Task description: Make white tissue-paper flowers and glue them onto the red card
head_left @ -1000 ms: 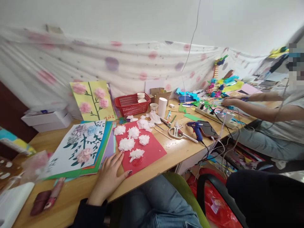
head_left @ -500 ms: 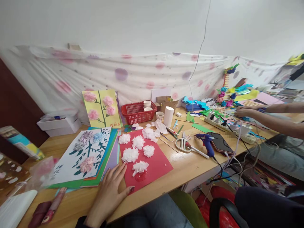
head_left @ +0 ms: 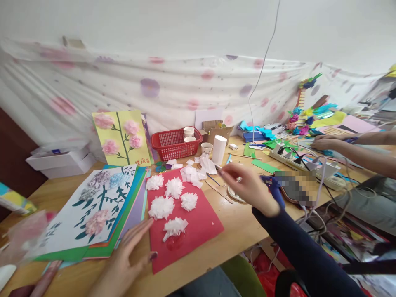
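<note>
A red sheet [head_left: 198,222] lies on the table with several white crumpled-paper flowers [head_left: 161,207] on it; a glossy wet-looking patch shows below the lowest flower. At the sheet's left edge rests my left hand [head_left: 126,255], fingers apart, holding nothing. My right hand [head_left: 247,183] is over the table right of the sheet, thumb and fingers pinched together near the tip of a thin pen-like item by the white tissue pieces [head_left: 206,165]; what it grips is too small to make out. Partly behind that hand are the scissors [head_left: 236,194] and the blue glue gun [head_left: 274,189].
Coloured sheets with a flower picture [head_left: 71,210] lie left. Behind stand a yellow flower card [head_left: 122,136], a red basket [head_left: 176,144], a paper cup [head_left: 206,148] and a white roll [head_left: 219,149]. At right are a phone [head_left: 293,187], a power strip [head_left: 328,179] and another person's hands [head_left: 328,142].
My right hand has come into view from the lower right, over the scissors and glue gun. My left hand stays by the red sheet. The view has shifted slightly.
</note>
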`<action>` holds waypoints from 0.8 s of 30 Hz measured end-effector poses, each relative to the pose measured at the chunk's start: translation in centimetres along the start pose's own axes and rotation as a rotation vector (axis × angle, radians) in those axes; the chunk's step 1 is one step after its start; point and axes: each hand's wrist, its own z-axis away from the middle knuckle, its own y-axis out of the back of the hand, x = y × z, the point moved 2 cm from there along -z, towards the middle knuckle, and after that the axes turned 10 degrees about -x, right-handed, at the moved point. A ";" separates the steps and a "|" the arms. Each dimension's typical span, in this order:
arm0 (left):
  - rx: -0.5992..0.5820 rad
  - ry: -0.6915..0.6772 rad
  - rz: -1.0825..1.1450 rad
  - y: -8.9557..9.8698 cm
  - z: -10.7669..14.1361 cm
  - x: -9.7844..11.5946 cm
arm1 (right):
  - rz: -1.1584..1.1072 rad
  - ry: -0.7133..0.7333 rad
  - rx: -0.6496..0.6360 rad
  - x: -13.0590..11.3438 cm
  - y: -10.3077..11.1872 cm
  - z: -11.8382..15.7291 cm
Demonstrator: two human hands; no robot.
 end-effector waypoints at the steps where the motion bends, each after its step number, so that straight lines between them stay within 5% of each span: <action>1: 0.002 0.015 0.057 1.1 -0.5 0.6 | 0.086 -0.020 -0.060 0.3 -0.7 -0.5; 5: 0.127 0.099 0.130 5.8 -5.0 4.8 | 0.418 -0.099 -0.287 2.0 -3.9 -2.5; 8: 0.070 0.101 0.213 6.9 -11.1 8.2 | 0.457 -0.100 -0.324 3.1 -5.6 -3.3; 11: -0.074 0.041 0.293 5.2 -18.2 9.8 | 0.463 -0.076 -0.339 3.6 -6.2 -3.3; 16: -0.136 0.009 0.126 -0.3 -27.3 10.1 | 0.423 -0.038 -0.333 3.7 -6.3 -2.5; 20: -0.175 0.041 0.099 -3.2 -30.3 10.2 | 0.366 -0.028 -0.339 3.8 -6.4 -2.2; 24: -0.212 0.028 0.213 -2.8 -30.0 9.9 | 0.302 -0.057 -0.300 4.2 -5.9 -2.4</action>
